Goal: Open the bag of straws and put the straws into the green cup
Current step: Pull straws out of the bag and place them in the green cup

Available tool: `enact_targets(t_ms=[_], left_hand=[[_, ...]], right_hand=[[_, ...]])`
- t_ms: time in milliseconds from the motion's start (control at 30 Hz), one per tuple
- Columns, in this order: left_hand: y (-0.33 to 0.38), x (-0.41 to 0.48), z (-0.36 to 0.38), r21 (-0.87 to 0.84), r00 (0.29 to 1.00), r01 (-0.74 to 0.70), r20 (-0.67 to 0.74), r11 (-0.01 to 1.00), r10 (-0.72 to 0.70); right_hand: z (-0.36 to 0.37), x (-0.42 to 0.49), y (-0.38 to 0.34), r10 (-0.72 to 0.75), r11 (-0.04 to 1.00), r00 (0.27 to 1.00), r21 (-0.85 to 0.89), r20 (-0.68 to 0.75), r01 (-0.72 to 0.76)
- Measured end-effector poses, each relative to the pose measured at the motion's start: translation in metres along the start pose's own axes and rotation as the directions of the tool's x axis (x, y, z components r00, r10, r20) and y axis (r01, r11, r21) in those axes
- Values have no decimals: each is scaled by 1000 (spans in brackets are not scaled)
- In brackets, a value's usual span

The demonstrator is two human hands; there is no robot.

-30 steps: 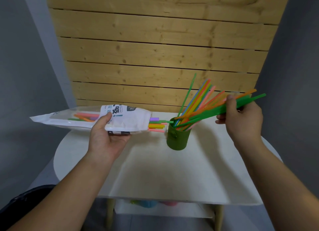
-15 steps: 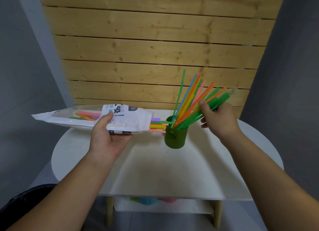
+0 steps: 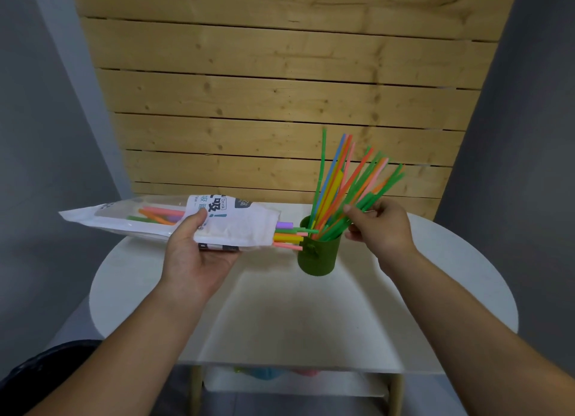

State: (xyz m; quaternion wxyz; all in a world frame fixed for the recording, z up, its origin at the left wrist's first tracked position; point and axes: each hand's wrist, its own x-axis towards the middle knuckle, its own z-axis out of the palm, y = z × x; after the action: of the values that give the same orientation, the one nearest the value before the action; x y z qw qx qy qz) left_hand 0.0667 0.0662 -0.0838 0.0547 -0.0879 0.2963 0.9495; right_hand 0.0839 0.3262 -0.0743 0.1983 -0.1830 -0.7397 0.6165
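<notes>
- The straws (image 3: 336, 182) have tipped steeper in the green cup (image 3: 317, 258), which stands near the table's (image 3: 311, 322) far edge.
- The right hand (image 3: 378, 226), drawn closer, pinches the green ones.
- The left hand (image 3: 199, 250) grips the bag (image 3: 236, 226) over the left edge.

Soft, rather dim light seems to come from behind the person, so the table (image 3: 460, 278) is brightest at its left and right edges, while a broad grey shadow spreads from the near edge up the middle. The plank wall (image 3: 280, 104) is evenly lit and fairly sharp, and the clear end of the bag (image 3: 102, 216) carries a dull sheen. The wide lens bows the planks and slants the dark grey side walls, the lower corners fall into gloom, and the green tips of the straws (image 3: 342, 182) above the right hand (image 3: 382, 226) are smeared by motion blur.
</notes>
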Motion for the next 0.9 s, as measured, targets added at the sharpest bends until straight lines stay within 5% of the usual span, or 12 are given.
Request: enact_targets(t_ms=[133,300,500,900], left_hand=[[1,-2,0,-9,1000,-5,3,1000,5],[2,-4,2,-19,1000,-13,13,1000,13],[-4,-9,9,-10,1000,3,28,1000,-3],[-4,-12,11,10,1000,19,9,1000,-19]], right_hand=[[-7,-14,0,166,986,986,-15,-35,-167],[-12,-48,-10,445,891,859,-224,254,-395],[14,-67,-24,223,868,867,314,446,-384],[21,-69,-26,203,904,854,243,478,-351]])
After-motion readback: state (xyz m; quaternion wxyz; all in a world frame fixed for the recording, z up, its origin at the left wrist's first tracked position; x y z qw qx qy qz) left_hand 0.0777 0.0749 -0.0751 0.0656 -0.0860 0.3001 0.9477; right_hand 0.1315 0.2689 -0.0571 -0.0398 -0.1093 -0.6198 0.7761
